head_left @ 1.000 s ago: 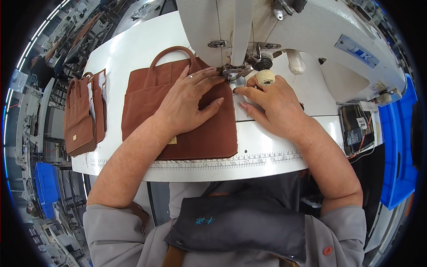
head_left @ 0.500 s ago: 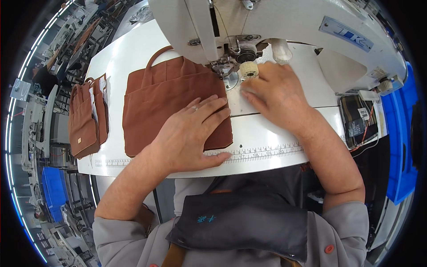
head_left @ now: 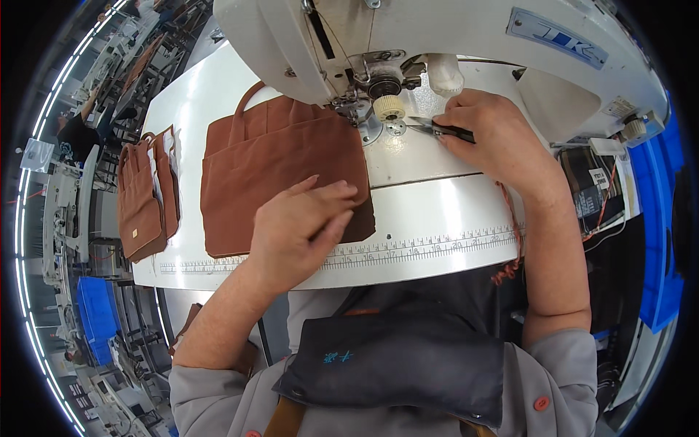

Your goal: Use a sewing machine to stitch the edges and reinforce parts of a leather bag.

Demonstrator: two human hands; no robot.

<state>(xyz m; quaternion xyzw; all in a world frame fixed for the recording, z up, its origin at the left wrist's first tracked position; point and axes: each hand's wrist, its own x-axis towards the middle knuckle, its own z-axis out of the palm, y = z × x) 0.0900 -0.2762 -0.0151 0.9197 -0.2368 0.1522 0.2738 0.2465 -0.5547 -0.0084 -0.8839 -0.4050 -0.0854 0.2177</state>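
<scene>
My left hand (head_left: 298,229) is over the lower part of the brown bag (head_left: 269,164), fingers loosely bent and apart, fingertips at the bag near its right edge. My right hand (head_left: 491,138) is closed on dark-handled snips (head_left: 455,131), their metal blades pointing left beside the cream knob (head_left: 389,107) of the sewing machine (head_left: 459,25). The bag lies flat with its handles away from me, its upper right corner by the presser foot (head_left: 355,109).
A second brown bag piece stack (head_left: 142,207) lies at the left of the white table (head_left: 415,211). An orange coiled cord (head_left: 506,269) hangs by my right forearm. A dark pouch (head_left: 586,197) is at right. Blue bins (head_left: 95,317) flank the table; a co-worker (head_left: 84,142) is far left.
My left hand has slid down from the bag's top, its fingers now bent. My right hand has moved right, away from the needle area, and the snips now show in it.
</scene>
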